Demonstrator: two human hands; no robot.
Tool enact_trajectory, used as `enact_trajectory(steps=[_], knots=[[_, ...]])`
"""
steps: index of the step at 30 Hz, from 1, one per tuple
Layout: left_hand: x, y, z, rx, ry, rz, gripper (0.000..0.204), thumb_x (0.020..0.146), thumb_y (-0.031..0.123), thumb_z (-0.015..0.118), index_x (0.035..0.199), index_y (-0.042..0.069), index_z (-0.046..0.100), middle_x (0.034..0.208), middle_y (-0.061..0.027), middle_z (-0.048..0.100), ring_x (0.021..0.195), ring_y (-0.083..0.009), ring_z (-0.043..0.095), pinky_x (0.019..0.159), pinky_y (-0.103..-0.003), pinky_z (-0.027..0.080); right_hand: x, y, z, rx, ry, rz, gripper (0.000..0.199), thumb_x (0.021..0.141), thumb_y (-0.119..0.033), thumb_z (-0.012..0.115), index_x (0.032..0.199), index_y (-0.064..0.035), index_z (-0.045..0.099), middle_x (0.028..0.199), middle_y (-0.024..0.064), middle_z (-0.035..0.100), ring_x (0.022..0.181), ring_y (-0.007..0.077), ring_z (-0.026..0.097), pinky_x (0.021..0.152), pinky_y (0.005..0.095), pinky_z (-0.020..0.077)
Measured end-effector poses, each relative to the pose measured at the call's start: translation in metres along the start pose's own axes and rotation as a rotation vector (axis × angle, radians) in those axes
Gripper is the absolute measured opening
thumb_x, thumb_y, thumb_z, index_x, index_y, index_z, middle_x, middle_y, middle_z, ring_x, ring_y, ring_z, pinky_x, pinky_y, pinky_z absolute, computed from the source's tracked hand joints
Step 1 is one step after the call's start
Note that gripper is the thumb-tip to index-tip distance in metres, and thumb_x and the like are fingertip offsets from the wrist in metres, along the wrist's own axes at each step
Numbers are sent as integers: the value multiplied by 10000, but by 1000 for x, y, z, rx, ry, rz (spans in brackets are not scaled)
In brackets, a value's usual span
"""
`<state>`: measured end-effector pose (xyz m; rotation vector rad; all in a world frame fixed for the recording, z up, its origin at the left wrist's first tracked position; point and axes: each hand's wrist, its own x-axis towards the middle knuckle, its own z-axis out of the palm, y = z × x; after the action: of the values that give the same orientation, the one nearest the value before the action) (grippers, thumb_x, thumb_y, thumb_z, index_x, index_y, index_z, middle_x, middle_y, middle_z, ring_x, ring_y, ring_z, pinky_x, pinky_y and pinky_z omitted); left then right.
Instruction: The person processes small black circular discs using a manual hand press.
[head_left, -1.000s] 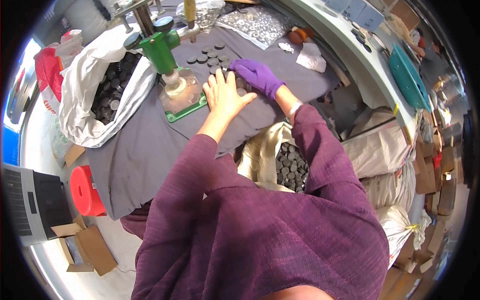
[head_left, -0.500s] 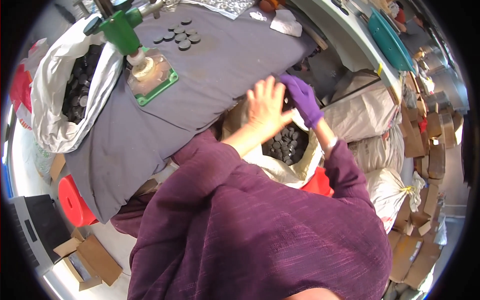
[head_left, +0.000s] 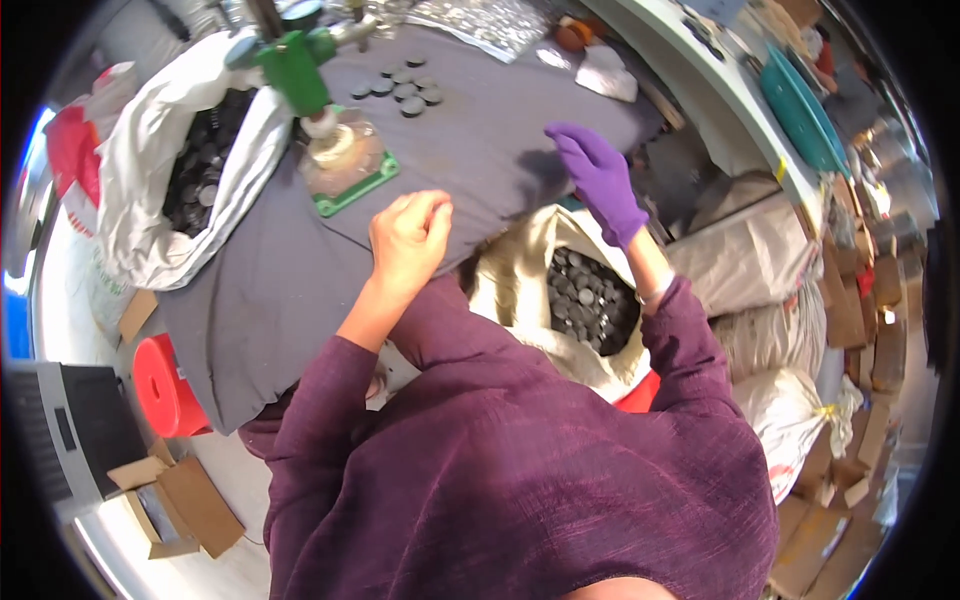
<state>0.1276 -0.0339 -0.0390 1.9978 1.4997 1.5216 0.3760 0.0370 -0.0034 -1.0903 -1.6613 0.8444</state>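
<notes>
My bare left hand is closed above the grey cloth, near the green press. Its fingers are curled in, and whatever they may hold is hidden. My right hand, in a purple glove, is raised over the far rim of a pale sack. Its fingers are stretched out with nothing visible in them. Inside that sack lie many small dark round discs. The green hand press stands on the cloth-covered table, with a pale round piece under its ram. Behind it lie several loose dark discs.
To the left, a white sack holds more dark discs. Clear bags of small shiny parts lie at the table's back. Full sacks and a teal tray are on the right. A red stool stands low left.
My left hand has moved left, away from the glove, and its spread fingers have curled closed. The gloved hand stays near the sack's rim. The whole view has shifted slightly.
</notes>
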Motion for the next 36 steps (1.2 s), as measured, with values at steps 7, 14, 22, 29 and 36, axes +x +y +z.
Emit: enact_trajectory(steps=[7, 14, 22, 29, 36], knots=[[-8, -7, -18, 96, -14, -58, 50, 770, 105, 640, 813, 82, 649, 761, -99, 660, 711, -285, 645, 628, -383, 515, 165, -9, 145, -419, -217, -428, 514, 799, -451, 648, 1153, -80, 616, 1191, 159, 585, 1081, 357, 560, 944, 371, 443], [-1, -11, -13, 94, -42, -35, 44, 756, 77, 626, 800, 75, 620, 718, -92, 639, 694, -290, 627, 599, -393, 497, 214, 34, 204, -506, -454, -230, 594, 791, -604, 551, 1205, -179, 598, 1250, 155, 546, 1192, 336, 487, 993, 448, 386], [1, -12, -16, 87, -13, -28, 39, 758, 75, 622, 795, 63, 625, 726, -90, 645, 693, -287, 626, 609, -387, 500, 168, 16, 184, -723, -461, -556, 409, 851, -463, 526, 1037, -130, 675, 1105, 98, 617, 1056, 303, 561, 892, 437, 442], [-2, -13, -18, 105, -43, -18, 139, 739, 69, 657, 875, 47, 638, 741, -91, 632, 694, -269, 620, 618, -357, 490, 117, 10, 119, -615, -480, -547, 405, 846, -382, 601, 1094, -67, 653, 1167, 168, 599, 1109, 323, 547, 969, 388, 418], [35, 1, 16, 287, -74, -26, 747, 718, 212, 753, 1325, -35, 393, 1357, -253, 405, 1268, -404, 374, 1024, -453, 358, 138, 53, 86, -53, -324, -159, 340, 914, -323, 520, 1139, -97, 639, 1260, 140, 570, 1199, 292, 509, 1000, 373, 389]])
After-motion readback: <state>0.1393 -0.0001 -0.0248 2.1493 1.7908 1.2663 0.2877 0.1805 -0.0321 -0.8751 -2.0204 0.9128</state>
